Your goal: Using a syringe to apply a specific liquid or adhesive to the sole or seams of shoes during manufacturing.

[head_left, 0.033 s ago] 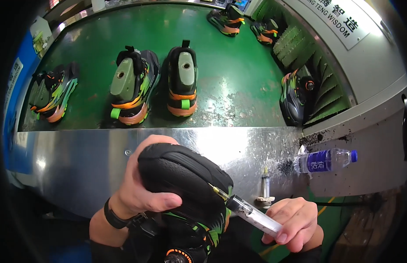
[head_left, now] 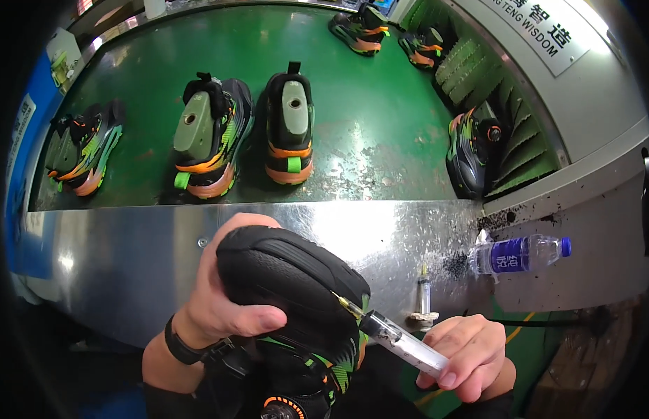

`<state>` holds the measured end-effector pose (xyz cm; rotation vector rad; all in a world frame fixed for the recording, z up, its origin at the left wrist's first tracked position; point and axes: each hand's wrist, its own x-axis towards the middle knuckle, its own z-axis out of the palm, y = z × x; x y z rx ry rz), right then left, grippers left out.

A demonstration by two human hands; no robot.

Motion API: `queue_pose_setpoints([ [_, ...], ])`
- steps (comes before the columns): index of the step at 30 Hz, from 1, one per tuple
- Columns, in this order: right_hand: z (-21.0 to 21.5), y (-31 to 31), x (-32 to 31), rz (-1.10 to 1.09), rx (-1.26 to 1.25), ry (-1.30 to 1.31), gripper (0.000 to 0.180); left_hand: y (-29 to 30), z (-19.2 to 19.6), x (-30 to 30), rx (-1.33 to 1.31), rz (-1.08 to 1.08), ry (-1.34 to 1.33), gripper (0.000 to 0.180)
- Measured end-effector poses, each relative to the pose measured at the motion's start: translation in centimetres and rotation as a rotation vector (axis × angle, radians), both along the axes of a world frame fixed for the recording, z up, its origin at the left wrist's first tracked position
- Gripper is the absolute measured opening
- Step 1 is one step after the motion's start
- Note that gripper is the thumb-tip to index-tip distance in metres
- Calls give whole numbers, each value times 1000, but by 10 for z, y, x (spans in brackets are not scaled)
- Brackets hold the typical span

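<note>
My left hand [head_left: 230,300] is wrapped round the toe end of a black shoe [head_left: 296,269] with green and orange trim, thumb across its upper. A dial [head_left: 279,408] shows near the lower edge of the view. My right hand [head_left: 467,356] grips a clear syringe [head_left: 404,347] by its rear end. The syringe's yellowish needle [head_left: 347,303] slants up to the left, its tip at the seam between the shoe's upper and sole. I cannot tell whether the tip goes into the seam.
Across the metal ledge [head_left: 129,244], a green belt [head_left: 387,133] carries several similar shoes, two with olive-green lasts [head_left: 196,129] showing. A second syringe [head_left: 424,297] and a water bottle [head_left: 523,255] lie at the right. Green strip curtains [head_left: 523,150] hang beside a shoe [head_left: 471,153].
</note>
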<state>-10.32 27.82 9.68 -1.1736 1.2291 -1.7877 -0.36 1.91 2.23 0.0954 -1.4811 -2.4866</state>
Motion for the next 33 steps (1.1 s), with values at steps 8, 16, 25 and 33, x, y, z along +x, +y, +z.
queue_pose_setpoints([
  [8, -11, 7, 9, -79, 10, 19, 28, 0, -2, 0, 46, 12, -100, 84],
  [16, -25, 12, 8, -84, 8, -14, 27, 1, -1, -2, 25, 112, -127, 90],
  [25, -36, 18, 5, -102, 5, -41, 26, 1, -5, -4, 51, 38, -149, 82],
  [33, -25, 78, -1, -348, -23, 240, 26, -4, -8, -1, -46, 180, -207, 60],
])
